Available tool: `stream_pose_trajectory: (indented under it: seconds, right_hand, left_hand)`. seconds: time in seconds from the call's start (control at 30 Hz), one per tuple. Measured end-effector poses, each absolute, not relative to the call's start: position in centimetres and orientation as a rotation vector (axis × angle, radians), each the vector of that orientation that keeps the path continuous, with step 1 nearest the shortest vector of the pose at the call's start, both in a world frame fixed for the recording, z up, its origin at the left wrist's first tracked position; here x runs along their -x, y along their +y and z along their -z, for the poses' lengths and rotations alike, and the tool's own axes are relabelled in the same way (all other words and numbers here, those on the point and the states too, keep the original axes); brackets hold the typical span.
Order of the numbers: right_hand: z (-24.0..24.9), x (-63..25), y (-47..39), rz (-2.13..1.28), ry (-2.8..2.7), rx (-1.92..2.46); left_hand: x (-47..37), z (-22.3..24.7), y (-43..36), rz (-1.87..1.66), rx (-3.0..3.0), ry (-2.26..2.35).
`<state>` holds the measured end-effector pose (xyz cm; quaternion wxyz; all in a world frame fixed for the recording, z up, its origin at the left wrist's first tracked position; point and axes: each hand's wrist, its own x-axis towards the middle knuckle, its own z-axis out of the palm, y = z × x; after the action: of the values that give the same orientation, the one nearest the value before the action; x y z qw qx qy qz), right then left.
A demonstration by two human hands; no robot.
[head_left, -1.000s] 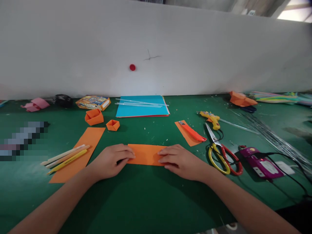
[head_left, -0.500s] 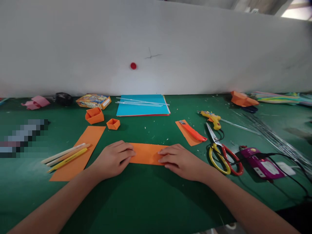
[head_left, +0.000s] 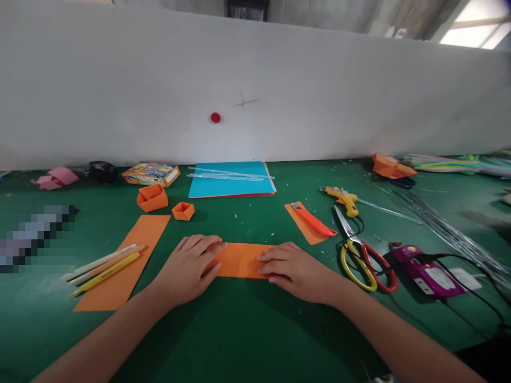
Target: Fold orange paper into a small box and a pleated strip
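Observation:
A strip of orange paper (head_left: 241, 260) lies flat on the green table in front of me, a faint crease across it. My left hand (head_left: 194, 268) holds its left end, the fingers over the top edge and the thumb on the lower part. At the other end, my right hand (head_left: 293, 271) holds the strip down with bent fingers, its fingertips on the paper. Both palms cover the strip's ends. Beyond my left hand stand a small folded orange paper cup (head_left: 183, 211) and a larger folded orange paper piece (head_left: 152, 198).
Left, pencils (head_left: 106, 271) lie on a longer orange sheet (head_left: 147, 234). Blue paper (head_left: 231, 186) with clear sticks lies at the back. To the right are a box cutter (head_left: 313, 221), glue gun (head_left: 341, 198), scissors (head_left: 359, 255) and a purple power strip (head_left: 427, 271) with cables.
The camera has tilted up slightly, so the scene sits lower. My left fingers have shifted a little further onto the strip and spread more; the right hand stays nearly put.

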<state>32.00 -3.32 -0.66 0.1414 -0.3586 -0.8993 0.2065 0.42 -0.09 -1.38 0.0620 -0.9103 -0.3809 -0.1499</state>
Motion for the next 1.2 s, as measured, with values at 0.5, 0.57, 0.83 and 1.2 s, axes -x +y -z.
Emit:
stream_pose_trajectory:
  seconds: [0.5, 0.57, 0.83, 1.2]
  right_hand:
    - [0.4, -32.0, -3.2, -0.623, -2.609, 1.035]
    - [0.3, -32.0, -3.3, -0.633, -2.608, 1.041]
    - [0.1, -32.0, -3.3, -0.655, -2.607, 1.05]
    - [0.2, -32.2, -3.3, -0.669, -2.602, 1.015]
  left_hand:
    - [-0.6, 1.2, -0.2, 0.311, 2.781, -1.135]
    - [-0.7, 1.3, -0.3, 0.31, 2.771, -1.118]
    - [-1.4, 1.0, -1.4, 0.266, 2.603, -1.102]
    - [-2.6, 0.6, -2.7, 0.113, 2.522, -1.333]
